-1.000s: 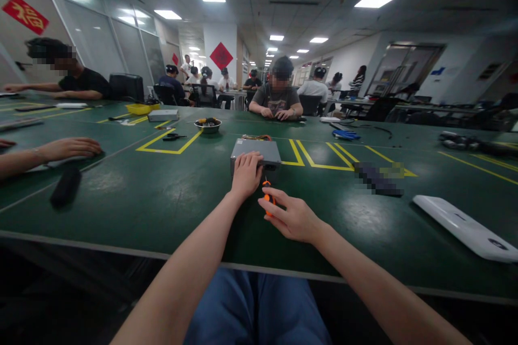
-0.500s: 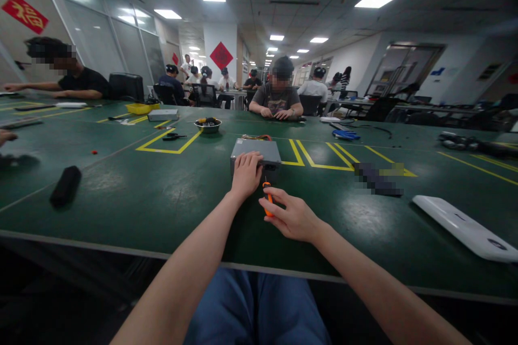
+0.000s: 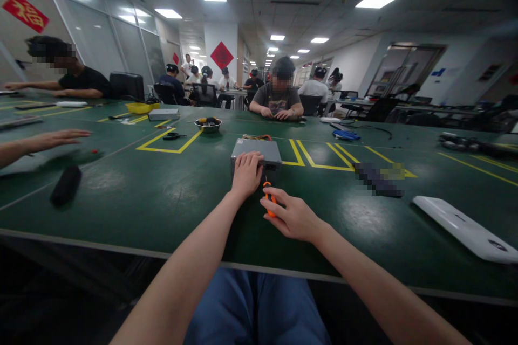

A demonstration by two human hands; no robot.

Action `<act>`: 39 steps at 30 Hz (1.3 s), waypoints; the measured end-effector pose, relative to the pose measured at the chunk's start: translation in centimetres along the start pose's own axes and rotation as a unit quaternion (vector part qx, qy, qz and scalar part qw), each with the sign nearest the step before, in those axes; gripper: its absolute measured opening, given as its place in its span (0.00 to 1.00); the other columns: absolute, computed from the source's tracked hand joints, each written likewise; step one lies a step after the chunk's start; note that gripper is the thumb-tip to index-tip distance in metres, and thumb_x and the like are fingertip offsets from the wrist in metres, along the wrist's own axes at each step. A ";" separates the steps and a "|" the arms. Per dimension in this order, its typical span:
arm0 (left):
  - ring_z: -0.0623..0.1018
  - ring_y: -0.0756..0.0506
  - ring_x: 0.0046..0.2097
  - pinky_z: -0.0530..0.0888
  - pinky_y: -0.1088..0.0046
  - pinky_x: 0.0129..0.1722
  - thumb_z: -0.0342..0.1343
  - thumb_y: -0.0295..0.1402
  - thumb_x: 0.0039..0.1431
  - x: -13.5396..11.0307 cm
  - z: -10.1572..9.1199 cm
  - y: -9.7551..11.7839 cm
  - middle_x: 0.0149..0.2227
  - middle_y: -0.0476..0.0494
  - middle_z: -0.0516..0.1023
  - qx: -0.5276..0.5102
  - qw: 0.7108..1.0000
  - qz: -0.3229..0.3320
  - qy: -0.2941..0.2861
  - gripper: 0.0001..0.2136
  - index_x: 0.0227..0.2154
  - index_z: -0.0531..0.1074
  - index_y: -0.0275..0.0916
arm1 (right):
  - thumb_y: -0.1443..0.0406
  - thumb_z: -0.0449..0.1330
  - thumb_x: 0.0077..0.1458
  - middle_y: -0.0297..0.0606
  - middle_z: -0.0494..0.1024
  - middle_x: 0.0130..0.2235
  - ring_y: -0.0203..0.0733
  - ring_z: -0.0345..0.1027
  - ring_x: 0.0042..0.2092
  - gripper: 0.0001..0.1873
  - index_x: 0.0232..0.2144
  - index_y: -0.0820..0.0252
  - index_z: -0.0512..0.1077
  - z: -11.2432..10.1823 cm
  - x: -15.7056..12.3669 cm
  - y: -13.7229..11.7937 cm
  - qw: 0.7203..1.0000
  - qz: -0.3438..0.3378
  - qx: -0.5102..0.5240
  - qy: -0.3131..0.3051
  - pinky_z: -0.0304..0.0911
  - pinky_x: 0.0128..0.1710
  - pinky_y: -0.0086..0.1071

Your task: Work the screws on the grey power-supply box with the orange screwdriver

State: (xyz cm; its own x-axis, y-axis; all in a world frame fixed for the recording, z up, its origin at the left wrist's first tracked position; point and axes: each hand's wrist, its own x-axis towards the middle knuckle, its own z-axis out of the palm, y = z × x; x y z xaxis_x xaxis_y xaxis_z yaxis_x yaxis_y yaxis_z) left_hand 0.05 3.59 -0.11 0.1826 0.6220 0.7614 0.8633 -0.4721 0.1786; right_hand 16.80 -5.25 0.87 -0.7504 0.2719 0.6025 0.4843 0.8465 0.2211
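A grey metal box (image 3: pixel 256 150) with coloured wires at its far side lies on the green workbench (image 3: pixel 121 194). My left hand (image 3: pixel 246 175) sits on its near edge, fingers curled over and holding it. My right hand (image 3: pixel 289 216) grips an orange-handled screwdriver (image 3: pixel 269 199) just in front of the box. Its thin shaft points up toward a dark opening in the box's near face (image 3: pixel 270 167), and the tip looks very close to it. The fingers hide part of the handle.
A co-worker's hand (image 3: pixel 52 140) reaches over the bench at the left, near a black cylindrical object (image 3: pixel 66 185). A white plastic panel (image 3: pixel 465 229) lies at the right. Farther off are a metal bowl (image 3: pixel 208 125), scissors (image 3: pixel 174 136) and a person (image 3: pixel 278 98) working opposite.
The co-worker's hand at the left has withdrawn and returned, now reaching farther up the bench. My hands and the screwdriver have shifted only slightly.
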 end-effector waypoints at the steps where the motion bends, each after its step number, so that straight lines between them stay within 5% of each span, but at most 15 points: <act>1: 0.65 0.46 0.56 0.55 0.62 0.60 0.47 0.29 0.59 0.0 0.0 0.0 0.52 0.47 0.69 0.000 1.000 0.000 0.000 0.11 0.45 0.64 0.43 | 0.63 0.51 0.59 0.50 0.68 0.48 0.41 0.70 0.41 0.11 0.43 0.62 0.64 0.1 -0.1 0.2 1.000 0.009 -0.008 0.026 0.68 0.34 0.31; 5: 0.65 0.46 0.56 0.55 0.61 0.60 0.47 0.29 0.59 -0.1 -0.1 0.1 0.53 0.46 0.69 -0.001 1.000 0.003 -0.002 0.11 0.45 0.63 0.42 | 0.64 0.54 0.58 0.44 0.73 0.39 0.39 0.70 0.37 0.04 0.32 0.60 0.64 0.1 -0.4 0.6 0.993 0.070 -0.005 0.097 0.67 0.34 0.31; 11: 0.65 0.46 0.56 0.55 0.62 0.60 0.47 0.29 0.59 0.0 0.1 -0.1 0.53 0.47 0.69 -0.002 1.000 0.005 0.005 0.11 0.45 0.64 0.42 | 0.68 0.49 0.57 0.49 0.67 0.50 0.41 0.70 0.42 0.15 0.47 0.62 0.63 0.5 -0.2 0.2 1.000 0.009 -0.008 -0.005 0.69 0.35 0.30; 18: 0.65 0.46 0.56 0.55 0.62 0.60 0.47 0.29 0.59 -0.1 -0.1 0.0 0.52 0.46 0.69 -0.004 1.000 0.008 0.007 0.11 0.45 0.64 0.42 | 0.65 0.55 0.58 0.44 0.71 0.40 0.39 0.69 0.36 0.09 0.42 0.59 0.66 0.9 -0.3 0.9 0.994 0.030 -0.069 0.085 0.68 0.34 0.30; 22: 0.65 0.46 0.56 0.55 0.62 0.60 0.47 0.29 0.59 -0.1 -0.1 0.0 0.53 0.46 0.69 -0.003 1.000 0.005 0.002 0.12 0.45 0.64 0.42 | 0.62 0.55 0.58 0.44 0.67 0.41 0.37 0.68 0.36 0.09 0.40 0.59 0.66 0.9 -0.5 0.9 0.996 0.056 -0.043 0.049 0.68 0.33 0.29; 26: 0.65 0.46 0.56 0.55 0.62 0.60 0.48 0.29 0.58 -0.1 0.0 0.0 0.52 0.46 0.69 -0.002 1.000 0.004 0.002 0.12 0.45 0.63 0.42 | 0.70 0.47 0.59 0.48 0.66 0.46 0.37 0.69 0.38 0.13 0.47 0.61 0.62 0.9 -0.4 0.8 0.999 0.036 -0.029 0.008 0.69 0.32 0.29; 33: 0.65 0.46 0.56 0.55 0.62 0.60 0.48 0.29 0.58 -0.1 -0.1 0.0 0.52 0.46 0.70 -0.007 1.000 0.006 0.004 0.12 0.45 0.63 0.42 | 0.65 0.55 0.57 0.41 0.71 0.35 0.37 0.68 0.31 0.05 0.31 0.59 0.62 1.0 -0.4 1.6 0.987 0.093 -0.049 0.118 0.65 0.27 0.27; 39: 0.65 0.46 0.56 0.55 0.62 0.60 0.48 0.29 0.58 -0.1 -0.1 0.0 0.52 0.46 0.69 -0.006 1.000 0.004 0.002 0.12 0.45 0.63 0.42 | 0.67 0.56 0.55 0.41 0.72 0.35 0.37 0.69 0.34 0.05 0.30 0.58 0.60 0.3 -0.2 1.5 0.987 0.082 -0.020 0.139 0.67 0.30 0.28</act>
State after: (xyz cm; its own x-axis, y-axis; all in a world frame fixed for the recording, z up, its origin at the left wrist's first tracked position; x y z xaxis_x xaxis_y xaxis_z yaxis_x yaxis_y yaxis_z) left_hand -0.06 3.48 -0.08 0.1879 0.6160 0.7650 0.8557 -0.4850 0.1804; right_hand 17.54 -3.88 0.86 -0.5101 0.2630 0.8189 0.6104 0.7815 0.1293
